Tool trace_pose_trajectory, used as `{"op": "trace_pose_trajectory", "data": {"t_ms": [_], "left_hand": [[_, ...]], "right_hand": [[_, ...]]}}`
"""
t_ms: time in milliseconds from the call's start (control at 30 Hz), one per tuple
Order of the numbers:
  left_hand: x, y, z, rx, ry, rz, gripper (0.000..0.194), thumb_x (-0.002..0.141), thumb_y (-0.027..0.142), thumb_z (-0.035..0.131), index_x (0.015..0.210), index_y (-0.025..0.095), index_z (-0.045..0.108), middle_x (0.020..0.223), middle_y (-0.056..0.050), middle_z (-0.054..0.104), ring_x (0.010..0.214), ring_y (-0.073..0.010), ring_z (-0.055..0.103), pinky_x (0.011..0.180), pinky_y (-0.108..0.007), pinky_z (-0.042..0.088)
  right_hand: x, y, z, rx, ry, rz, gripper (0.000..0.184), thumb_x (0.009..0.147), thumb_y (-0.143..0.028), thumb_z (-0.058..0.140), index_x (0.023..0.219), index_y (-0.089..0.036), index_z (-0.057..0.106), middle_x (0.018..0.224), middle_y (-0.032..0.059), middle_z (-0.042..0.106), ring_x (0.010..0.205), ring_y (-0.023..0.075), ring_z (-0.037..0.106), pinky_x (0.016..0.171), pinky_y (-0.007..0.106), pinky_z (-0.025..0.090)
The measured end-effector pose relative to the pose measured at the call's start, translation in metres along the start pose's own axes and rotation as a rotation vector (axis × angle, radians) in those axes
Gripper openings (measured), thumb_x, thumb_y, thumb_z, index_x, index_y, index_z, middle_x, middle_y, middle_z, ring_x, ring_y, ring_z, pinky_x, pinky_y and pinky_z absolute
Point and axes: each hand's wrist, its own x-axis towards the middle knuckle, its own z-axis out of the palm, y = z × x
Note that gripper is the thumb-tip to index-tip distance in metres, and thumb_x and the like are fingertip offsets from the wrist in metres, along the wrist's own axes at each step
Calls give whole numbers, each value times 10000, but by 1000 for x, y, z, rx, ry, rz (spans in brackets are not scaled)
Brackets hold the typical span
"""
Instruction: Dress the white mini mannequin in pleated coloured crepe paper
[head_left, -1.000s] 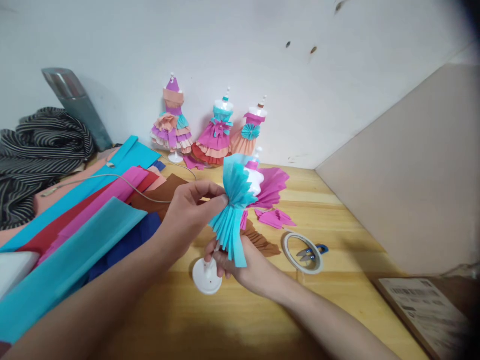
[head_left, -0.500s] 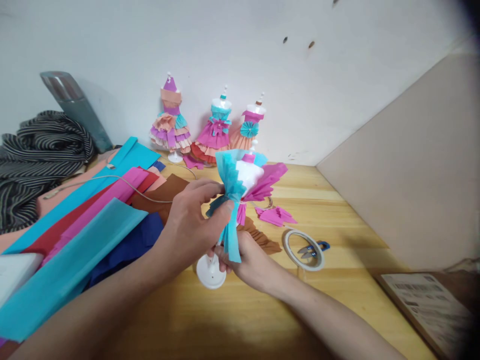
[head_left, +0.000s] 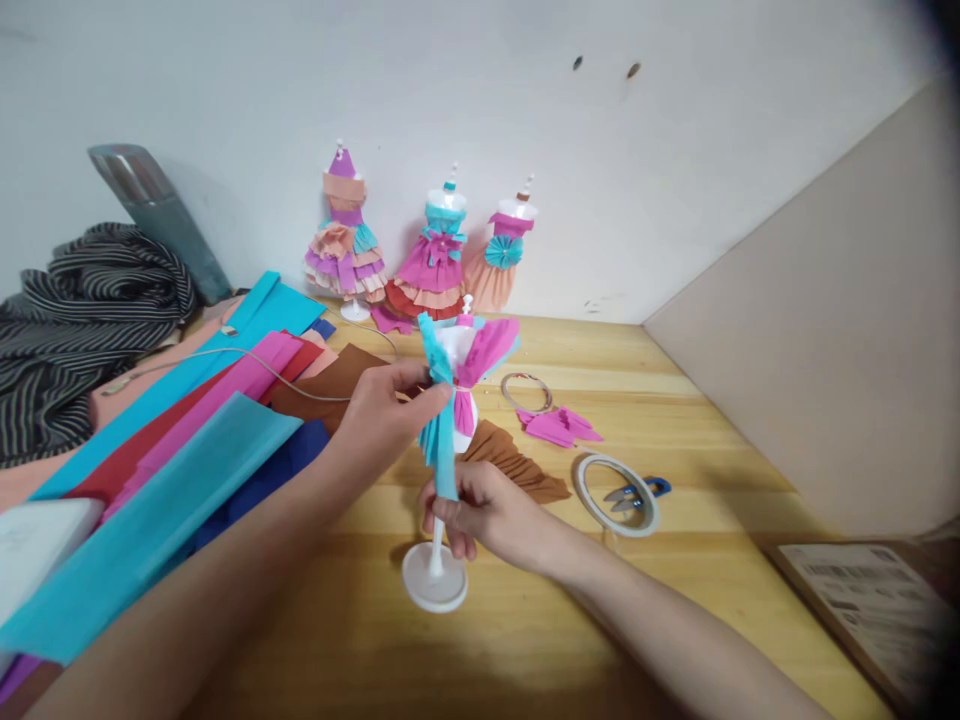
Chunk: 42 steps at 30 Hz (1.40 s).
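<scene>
A small white mannequin on a round-based stand is in front of me, turned slightly aside. Pink pleated paper fans out over its chest and is cinched at the waist. Blue crepe paper gathers at its left side, with a strip hanging down. My left hand pinches this blue paper at the waist between thumb and fingers. Lower down, my right hand is closed around the stand's pole, its thumb by the strip's lower end; whether it also grips the strip, I cannot tell.
Three dressed mannequins, one in layered ruffles, stand by the wall. Folded coloured paper covers the left side. Brown pleated paper, a pink piece, a tape roll and blue-handled snips lie on the right.
The mannequin has turned and come slightly left, so its base and pink front show more. The blue paper now sits more to its side. Both hands still hold on.
</scene>
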Motion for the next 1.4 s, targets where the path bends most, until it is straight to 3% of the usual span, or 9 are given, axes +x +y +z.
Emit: {"op": "trace_pose_trajectory", "data": {"t_ms": [300,433,567,833,1033,1200,1400], "left_hand": [[2,-11,-1,-116,42,-115,256,741,385,602,640,151,623,615,-3,582,628,-136,508,621,-256,415],[-3,-24,0,-258,131,-246,258,718,400,625,625,161,604,601,1,561,608,-134,495,588,-251,391],[-11,-36,3,-363,214,-419,241,681,377,636,693,136,652,697,-44,643,649,-156,546,616,-267,404],[-58,-41,13,-557,84,-543,236,731,321,603,822,122,692,908,-99,706,858,-218,615,797,-325,446],[-85,-53,18,-567,89,-702,215,647,279,681,808,137,690,872,-70,705,856,-200,596,780,-296,425],[-91,-58,13,-476,37,-702,324,642,402,722,797,119,691,853,-91,698,878,-221,585,823,-322,414],[-94,-60,8,-572,63,-736,416,640,440,766,893,117,704,1014,-131,707,988,-249,598,935,-357,414]], "right_hand": [[2,4,-2,52,18,65,49,825,-199,549,831,-163,518,673,-19,590,418,46,491,378,143,388],[2,4,0,75,-58,135,44,841,-194,504,859,-154,513,637,-21,595,399,46,482,382,148,401],[0,5,-4,6,-130,239,76,832,-181,489,884,-140,526,612,-25,586,397,51,483,385,157,399],[-32,1,-18,-250,-229,320,202,785,-124,460,945,-132,584,596,-21,555,493,73,480,461,178,385],[-48,2,-19,-552,-278,272,163,766,-78,417,806,-154,556,609,-15,541,559,96,515,496,195,342],[-52,3,-19,-717,-221,164,138,797,-75,433,830,-171,526,612,-34,472,537,91,427,504,211,301],[-56,2,-19,-811,-163,130,79,798,-97,502,786,-172,525,699,3,562,607,110,475,555,226,310]]}}
